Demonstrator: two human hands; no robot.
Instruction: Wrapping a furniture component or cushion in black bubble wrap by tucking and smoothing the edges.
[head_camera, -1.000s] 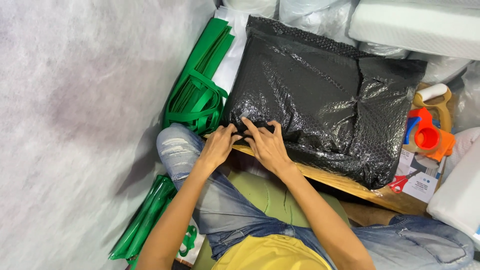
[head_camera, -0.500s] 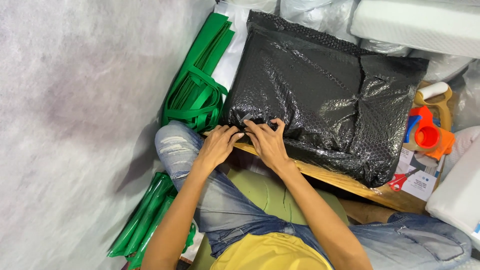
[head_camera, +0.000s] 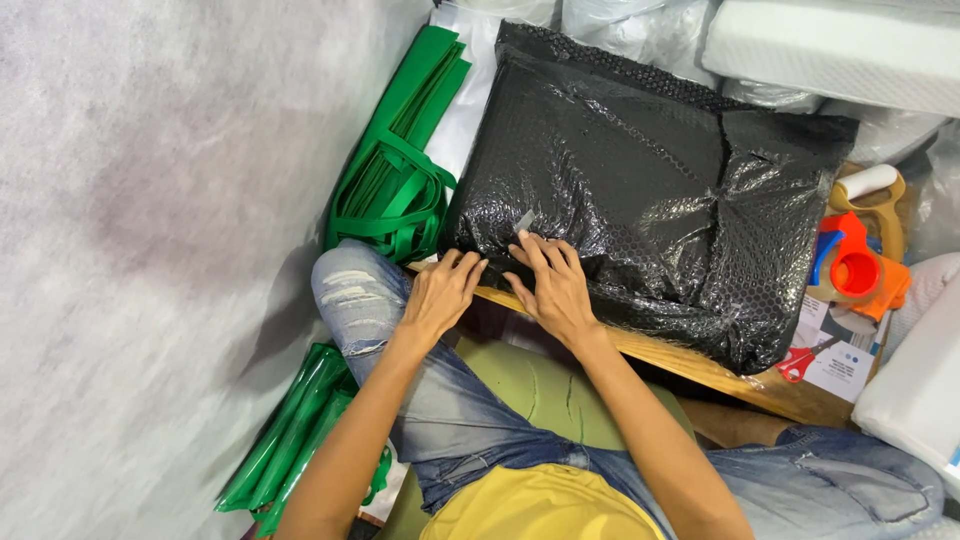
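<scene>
**Both hands flat on the near edge of a black bubble-wrapped parcel**

A large parcel wrapped in black bubble wrap (head_camera: 640, 190) lies on a wooden board (head_camera: 720, 372) that serves as the table across the person's lap. The parcel runs slantwise, its far end toward the top of the view and its near long edge right above the knees in torn blue jeans (head_camera: 440, 400).

The left hand (head_camera: 440, 295) rests at the parcel's near left corner, fingers spread and lying on the wrap where it turns down over the board. Its grip is released: it closes on nothing, only presses. The right hand (head_camera: 552, 285) sits just beside it, to its right and a little farther onto the parcel, fingers stretched flat over the top face. That grip is released too, with the fingertips (head_camera: 522, 240) touching a small pale strip of tape (head_camera: 524, 220) stuck to the wrap. The two hands are near each other but apart, thumbs turned inward. The parcel thus lies under and beyond both hands, most of its bulk up and to the right of them.

Left of the parcel lies a stack of folded green bags (head_camera: 395, 170) with looped handles, and more green bags (head_camera: 300, 440) lie by the left knee. At the right end of the board are an orange tape dispenser (head_camera: 855, 270) and red-handled scissors (head_camera: 800, 362). White foam packing (head_camera: 830, 50) lies along the top.
</scene>
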